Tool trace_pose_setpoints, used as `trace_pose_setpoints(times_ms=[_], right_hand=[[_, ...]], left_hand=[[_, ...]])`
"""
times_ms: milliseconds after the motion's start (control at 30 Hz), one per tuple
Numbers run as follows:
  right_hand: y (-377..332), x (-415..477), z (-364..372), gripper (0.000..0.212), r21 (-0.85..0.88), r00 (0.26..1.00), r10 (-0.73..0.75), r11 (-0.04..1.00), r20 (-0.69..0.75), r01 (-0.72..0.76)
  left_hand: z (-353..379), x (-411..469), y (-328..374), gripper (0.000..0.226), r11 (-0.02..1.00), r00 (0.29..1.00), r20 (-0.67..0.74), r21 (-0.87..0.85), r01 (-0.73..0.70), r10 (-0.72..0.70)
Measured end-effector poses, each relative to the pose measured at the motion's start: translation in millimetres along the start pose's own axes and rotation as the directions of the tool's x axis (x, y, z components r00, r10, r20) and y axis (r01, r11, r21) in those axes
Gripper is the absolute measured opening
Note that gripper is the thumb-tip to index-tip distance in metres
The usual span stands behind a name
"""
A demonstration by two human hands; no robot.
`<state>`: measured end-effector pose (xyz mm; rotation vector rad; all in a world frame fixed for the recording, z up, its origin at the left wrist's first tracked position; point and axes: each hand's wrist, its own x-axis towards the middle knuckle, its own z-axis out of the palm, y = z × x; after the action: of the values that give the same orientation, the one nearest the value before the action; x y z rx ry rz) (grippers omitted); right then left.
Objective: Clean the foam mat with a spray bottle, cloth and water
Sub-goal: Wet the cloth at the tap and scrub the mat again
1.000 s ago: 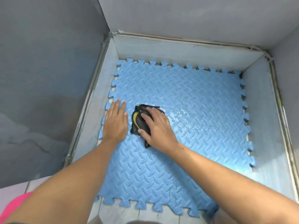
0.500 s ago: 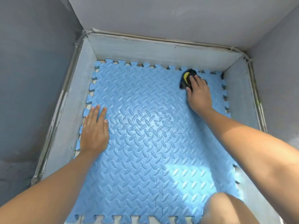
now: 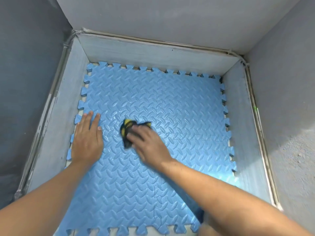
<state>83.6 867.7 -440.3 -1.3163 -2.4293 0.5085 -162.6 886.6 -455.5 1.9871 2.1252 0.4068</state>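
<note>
We see a person's two bare arms reaching down over a blue foam mat [image 3: 179, 103] laid on the floor of a shallow recess, its interlocking toothed edges running close along the pale grey skirting [image 3: 153, 51] on the far, left and right sides. The mat is made of joined tiles with a raised leaf-like tread, and the seams between them show as thin lines crossing near the middle.

The left hand [image 3: 87, 138] lies flat and open on the mat near its left edge, fingers straight and together, palm down, gripping nothing. Just beside it, toward the centre, the right hand [image 3: 150, 145] presses down on a crumpled black-and-yellow cloth [image 3: 127, 129], the fingers spread over its top and curled onto it; the hand and cloth are blurred, so we cannot tell how tightly the fingers close around the fabric. The cloth sits bunched between the palm and the mat's surface, with a yellow fold showing at its far end and another beside the fingertips.

A wet sheen marks the tread around and to the right of the cloth, and a brighter patch of light falls on the mat's near right corner. Grey plastered walls [image 3: 153, 19] rise on three sides of the recess. Part of a bare knee [image 3: 209, 231] shows at the bottom edge.
</note>
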Motion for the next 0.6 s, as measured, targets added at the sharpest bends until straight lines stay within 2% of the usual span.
trace_pose_setpoints(times_ms=[67,100,167,233,300,333,367,433,467,500,533,600], right_hand=[[-7.8,-33.8,1.3,0.040,0.019,0.956,-0.224,0.974,0.186,0.225],[-1.0,-47.0,-5.5,0.040,0.033,0.930,-0.285,0.958,0.233,0.286],[26.0,-59.5,-27.9,0.041,0.018,0.922,-0.294,0.954,0.252,0.299],[71.4,-59.3,-53.5,0.040,-0.060,0.973,-0.172,0.981,0.153,0.182],[125.0,-54.1,-78.9,0.041,-0.132,0.995,0.093,0.987,-0.023,-0.095],[148.5,-51.1,-89.9,0.042,-0.146,0.963,0.249,0.954,-0.109,-0.263],[167.3,-47.7,-97.2,0.043,-0.135,0.899,0.395,0.897,-0.188,-0.422],[184.0,-36.3,-100.9,0.041,-0.053,0.727,0.612,0.753,-0.313,-0.656],[179.6,-27.1,-96.6,0.040,-0.007,0.664,0.661,0.707,-0.351,-0.707],[164.6,-16.6,-90.9,0.039,0.029,0.643,0.671,0.700,-0.369,-0.714],[143.7,-6.9,-81.6,0.037,0.053,0.661,0.653,0.725,-0.368,-0.687],[94.0,6.5,-59.5,0.035,0.089,0.787,0.532,0.841,-0.312,-0.533]], left_hand=[[-0.2,0.0,-1.6,0.047,1.000,1.000,0.004,0.002,0.003,-0.003],[0.0,-0.1,-2.0,0.047,1.000,1.000,0.007,0.002,0.004,-0.004],[-0.2,-0.3,-2.1,0.047,1.000,1.000,0.008,0.001,0.005,-0.005],[-0.5,-0.4,-1.5,0.047,1.000,1.000,0.009,0.003,0.011,-0.011],[-0.9,-0.8,0.4,0.047,1.000,1.000,0.011,0.005,0.013,-0.013],[-1.1,-0.6,1.3,0.047,1.000,1.000,0.013,0.006,0.013,-0.013],[-1.6,-0.6,1.8,0.047,1.000,1.000,0.017,0.003,0.017,-0.017],[-2.6,-0.9,2.2,0.048,1.000,0.999,0.021,0.001,0.024,-0.024],[-2.7,-1.0,2.2,0.048,1.000,0.999,0.022,0.004,0.023,-0.023],[-2.6,-1.0,1.8,0.048,1.000,1.000,0.022,0.007,0.022,-0.022],[-2.3,-0.8,1.1,0.048,1.000,1.000,0.021,0.011,0.020,-0.020],[-1.5,-0.4,0.1,0.047,1.000,1.000,0.014,0.018,0.016,-0.017]])
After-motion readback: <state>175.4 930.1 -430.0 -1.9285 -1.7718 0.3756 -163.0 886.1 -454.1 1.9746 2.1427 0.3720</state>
